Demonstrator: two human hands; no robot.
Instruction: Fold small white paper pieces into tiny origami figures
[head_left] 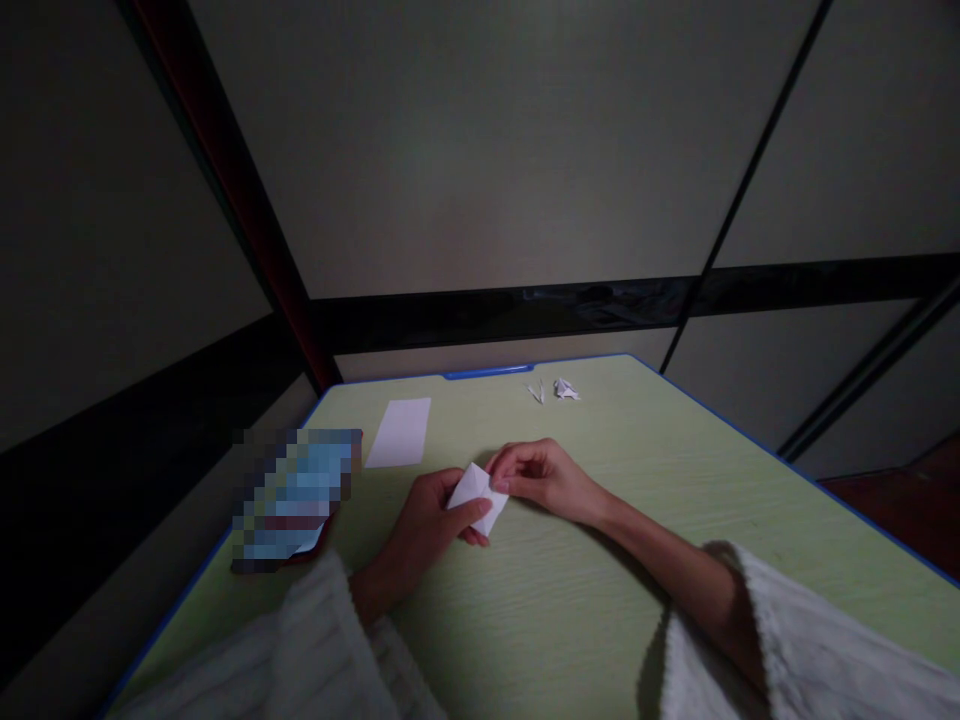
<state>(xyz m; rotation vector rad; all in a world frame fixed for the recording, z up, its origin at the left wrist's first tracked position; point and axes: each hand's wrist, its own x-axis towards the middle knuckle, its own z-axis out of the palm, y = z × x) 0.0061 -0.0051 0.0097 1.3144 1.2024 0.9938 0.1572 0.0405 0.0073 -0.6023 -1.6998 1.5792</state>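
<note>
A small piece of folded white paper point(474, 486) with crease lines is held up between my two hands, above the middle of the table. My left hand point(435, 513) grips its lower left side, thumb lying across the front and fingers behind. At its right corner, the thumb and fingertips of my right hand point(541, 476) pinch the paper's edge. Behind my hands lies a flat white sheet of paper point(400, 432), off to the left. My fingers hide parts of the folded paper's edges.
The pale green table point(600, 590) has a blue rim. A pixelated tablet-like device point(300, 500) lies at the left edge. Toward the back are a small folded paper figure point(566, 389) and thin white strips point(537, 391). Wall panels point(480, 150) stand behind the table.
</note>
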